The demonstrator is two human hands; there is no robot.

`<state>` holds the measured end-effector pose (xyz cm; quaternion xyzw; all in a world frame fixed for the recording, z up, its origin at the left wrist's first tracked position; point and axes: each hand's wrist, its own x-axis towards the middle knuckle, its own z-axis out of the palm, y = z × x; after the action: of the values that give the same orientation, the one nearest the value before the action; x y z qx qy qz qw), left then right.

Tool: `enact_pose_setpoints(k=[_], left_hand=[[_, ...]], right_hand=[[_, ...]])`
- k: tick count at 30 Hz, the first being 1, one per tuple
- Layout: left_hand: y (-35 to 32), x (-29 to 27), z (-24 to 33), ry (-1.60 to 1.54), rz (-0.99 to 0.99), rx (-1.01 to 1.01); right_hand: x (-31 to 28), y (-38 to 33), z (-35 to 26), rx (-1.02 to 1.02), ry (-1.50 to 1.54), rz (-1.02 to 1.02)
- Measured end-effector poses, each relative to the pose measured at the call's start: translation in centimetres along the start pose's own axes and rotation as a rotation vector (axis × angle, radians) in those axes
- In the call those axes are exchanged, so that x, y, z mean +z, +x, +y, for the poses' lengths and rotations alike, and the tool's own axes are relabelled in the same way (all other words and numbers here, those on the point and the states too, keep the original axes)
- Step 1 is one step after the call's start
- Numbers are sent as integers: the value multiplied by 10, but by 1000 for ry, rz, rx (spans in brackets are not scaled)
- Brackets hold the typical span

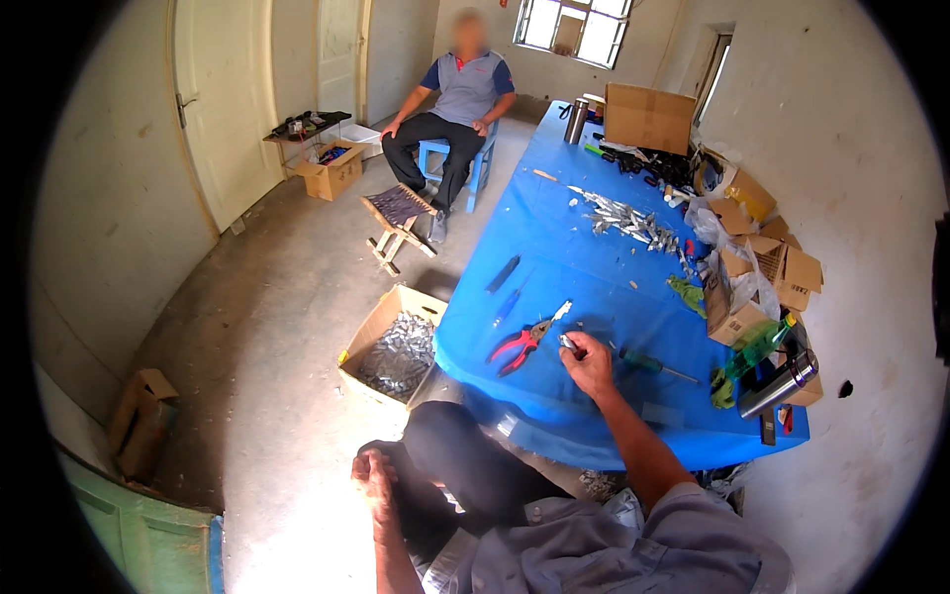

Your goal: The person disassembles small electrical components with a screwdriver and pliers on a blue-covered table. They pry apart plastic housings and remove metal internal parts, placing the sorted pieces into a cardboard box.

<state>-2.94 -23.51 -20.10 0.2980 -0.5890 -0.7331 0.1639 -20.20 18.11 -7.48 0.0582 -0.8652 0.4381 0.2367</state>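
Blue tablecloth [594,247] lay under the right hand [591,361], which pinched a small metal piece [567,343] near red pliers [520,345]; the left hand [375,473] rested clenched, holding nothing.

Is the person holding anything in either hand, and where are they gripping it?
The right hand pinches a small silvery metal piece at its fingertips over the blue table; which part it grips is too small to tell. The left hand rests on the knee, seemingly empty.

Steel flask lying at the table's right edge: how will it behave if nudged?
The flask lies on its side, and it's round, so it's apt to roll. Its shiny metal looks slippery and stiff. It sits near the table edge, so a push might send it off.
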Motion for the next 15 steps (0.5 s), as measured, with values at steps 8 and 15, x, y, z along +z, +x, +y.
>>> enact_pose_setpoints(k=[8, 15], left_hand=[[5, -2, 71, -103, 43, 69], [-17, 35, 184, -83, -49, 334]], right_hand=[[-1, 0, -3, -10, -20, 5], [-3, 2, -8, 15, -38, -13]])
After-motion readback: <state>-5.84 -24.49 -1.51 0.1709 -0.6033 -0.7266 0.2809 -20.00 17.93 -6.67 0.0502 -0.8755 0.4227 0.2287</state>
